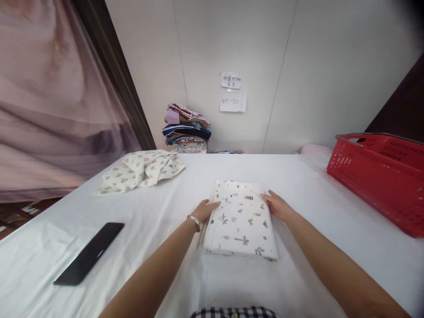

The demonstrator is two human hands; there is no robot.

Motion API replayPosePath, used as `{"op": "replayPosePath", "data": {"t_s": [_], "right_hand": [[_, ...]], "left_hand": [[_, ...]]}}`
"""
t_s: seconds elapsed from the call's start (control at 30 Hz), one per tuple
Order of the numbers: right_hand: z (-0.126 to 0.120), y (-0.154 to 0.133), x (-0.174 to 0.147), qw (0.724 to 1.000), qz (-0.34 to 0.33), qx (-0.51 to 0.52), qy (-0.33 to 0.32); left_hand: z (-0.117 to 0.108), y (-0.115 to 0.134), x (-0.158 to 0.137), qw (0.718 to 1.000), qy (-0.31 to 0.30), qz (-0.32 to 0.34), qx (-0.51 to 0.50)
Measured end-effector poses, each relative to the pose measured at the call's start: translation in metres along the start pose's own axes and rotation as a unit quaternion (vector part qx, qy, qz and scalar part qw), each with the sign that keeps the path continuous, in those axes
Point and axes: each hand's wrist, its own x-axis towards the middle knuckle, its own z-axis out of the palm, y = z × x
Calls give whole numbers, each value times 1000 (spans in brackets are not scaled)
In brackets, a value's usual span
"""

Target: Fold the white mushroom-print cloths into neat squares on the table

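A white cloth [240, 221] printed with small palm trees, leaves and animals lies folded into a flat rectangle on the white-covered table, straight in front of me. My left hand [204, 210] holds its left edge, with the thumb on top and the other fingers partly hidden at the side. At the upper right edge, my right hand [276, 205] grips the same cloth, its thumb and fingers pinched about the border. A bracelet [195, 222] circles my left wrist.
A crumpled patterned cloth [142, 172] lies at the back left, and a black phone-like slab [89, 254] at the front left. A red plastic basket [377, 176] stands on the right. Folded fabrics [187, 130] are stacked by the wall, near paper notes [232, 102].
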Motion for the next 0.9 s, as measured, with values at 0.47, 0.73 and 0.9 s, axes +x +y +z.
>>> {"op": "replayPosePath", "data": {"t_s": [0.47, 0.73, 0.9], "right_hand": [[18, -58, 85, 935, -68, -346, -48], [21, -59, 91, 922, -52, -380, -53], [4, -42, 60, 960, -26, -279, -1]], "left_hand": [[1, -23, -36, 984, 2, 94, 153], [4, -27, -33, 987, 34, 88, 132], [-2, -21, -31, 996, 26, 43, 76]]}}
